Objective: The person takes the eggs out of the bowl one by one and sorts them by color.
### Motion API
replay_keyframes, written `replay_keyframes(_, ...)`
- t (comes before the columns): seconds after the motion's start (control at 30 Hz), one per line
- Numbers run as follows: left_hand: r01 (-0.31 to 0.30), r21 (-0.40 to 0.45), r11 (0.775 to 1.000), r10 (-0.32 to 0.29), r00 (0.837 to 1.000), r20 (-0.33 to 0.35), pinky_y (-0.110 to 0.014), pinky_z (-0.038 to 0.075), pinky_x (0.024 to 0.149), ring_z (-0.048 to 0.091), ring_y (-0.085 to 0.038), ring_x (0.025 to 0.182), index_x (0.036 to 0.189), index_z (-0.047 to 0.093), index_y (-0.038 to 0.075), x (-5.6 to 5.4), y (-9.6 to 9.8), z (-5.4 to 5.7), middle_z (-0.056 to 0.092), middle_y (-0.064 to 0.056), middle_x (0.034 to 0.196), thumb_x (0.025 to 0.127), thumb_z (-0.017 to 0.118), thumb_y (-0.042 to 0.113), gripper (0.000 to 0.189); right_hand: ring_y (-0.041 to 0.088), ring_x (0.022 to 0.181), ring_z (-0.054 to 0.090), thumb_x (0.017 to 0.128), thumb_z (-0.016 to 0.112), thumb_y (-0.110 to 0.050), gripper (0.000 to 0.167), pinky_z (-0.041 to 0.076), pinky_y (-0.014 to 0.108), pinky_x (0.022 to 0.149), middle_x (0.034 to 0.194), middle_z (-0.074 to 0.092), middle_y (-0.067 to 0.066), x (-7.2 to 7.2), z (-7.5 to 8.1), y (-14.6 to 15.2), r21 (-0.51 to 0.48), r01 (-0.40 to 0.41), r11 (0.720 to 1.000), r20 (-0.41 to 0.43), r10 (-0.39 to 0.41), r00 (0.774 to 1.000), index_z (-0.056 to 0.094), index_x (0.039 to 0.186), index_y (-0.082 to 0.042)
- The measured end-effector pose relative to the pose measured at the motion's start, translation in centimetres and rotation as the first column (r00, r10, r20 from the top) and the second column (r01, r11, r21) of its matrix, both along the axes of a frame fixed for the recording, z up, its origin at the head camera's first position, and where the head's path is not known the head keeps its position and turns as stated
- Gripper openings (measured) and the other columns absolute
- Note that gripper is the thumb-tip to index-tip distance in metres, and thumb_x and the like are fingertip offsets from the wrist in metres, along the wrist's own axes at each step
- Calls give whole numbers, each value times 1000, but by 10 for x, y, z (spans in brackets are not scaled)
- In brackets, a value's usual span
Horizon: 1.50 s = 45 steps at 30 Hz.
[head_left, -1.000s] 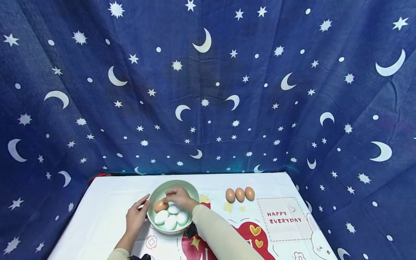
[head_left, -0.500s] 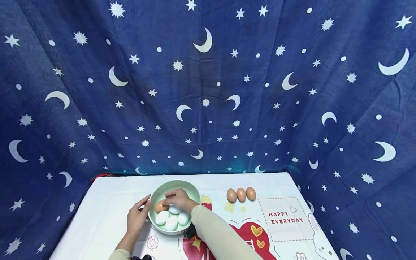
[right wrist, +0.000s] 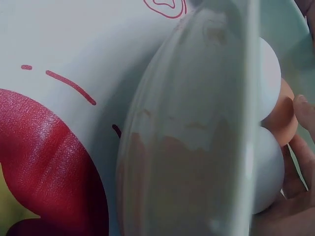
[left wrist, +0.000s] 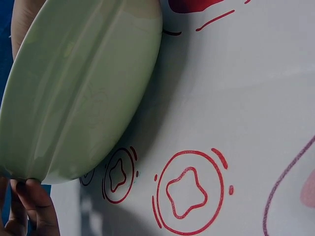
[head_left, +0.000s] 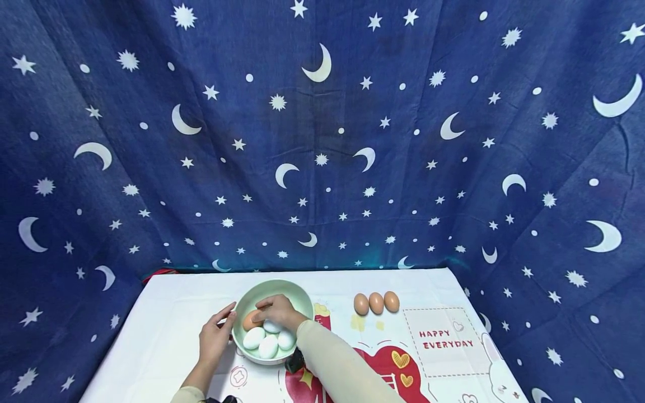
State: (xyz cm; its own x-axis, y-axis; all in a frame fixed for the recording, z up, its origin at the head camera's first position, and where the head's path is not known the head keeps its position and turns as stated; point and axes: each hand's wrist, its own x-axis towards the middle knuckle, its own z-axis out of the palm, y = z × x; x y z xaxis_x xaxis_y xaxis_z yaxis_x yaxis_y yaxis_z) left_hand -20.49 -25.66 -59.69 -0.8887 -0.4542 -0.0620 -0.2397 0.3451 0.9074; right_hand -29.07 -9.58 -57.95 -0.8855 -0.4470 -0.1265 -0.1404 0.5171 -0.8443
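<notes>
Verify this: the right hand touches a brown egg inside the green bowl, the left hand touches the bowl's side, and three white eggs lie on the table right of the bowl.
Not quite: those three loose eggs are brown, as the head view shows. The right hand does touch a brown egg inside the green bowl, and the left hand its side.

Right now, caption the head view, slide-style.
Right hand grips brown egg inside green bowl, left hand at bowl's side.

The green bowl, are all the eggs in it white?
No, a brown egg lies beside the white eggs in the green bowl.
</notes>
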Motion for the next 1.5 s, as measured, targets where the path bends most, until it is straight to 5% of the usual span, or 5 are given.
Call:
replay_keyframes(0.33, -7, -4, 1000, 7, 1000, -14, -21, 53, 55, 61, -10, 81, 134, 61, 9, 0, 1, 0, 62, -19, 123, 99, 59, 24, 38, 10, 96, 67, 75, 85, -22, 36, 49, 16, 86, 100, 76, -1, 3, 2, -2, 72, -7, 997, -21, 8, 1000, 77, 108, -10)
replay_keyframes(1.5, -9, 3, 1000, 9, 1000, 0, -20, 54, 58, 62, -14, 88, 135, 60, 9, 2, 2, 3, 62, -20, 126, 101, 57, 25, 38, 0, 71, 57, 72, 88, -26, 29, 48, 17, 70, 79, 70, -8, 1, 1, -2, 78, -11, 997, -12, 12, 1000, 77, 95, -13)
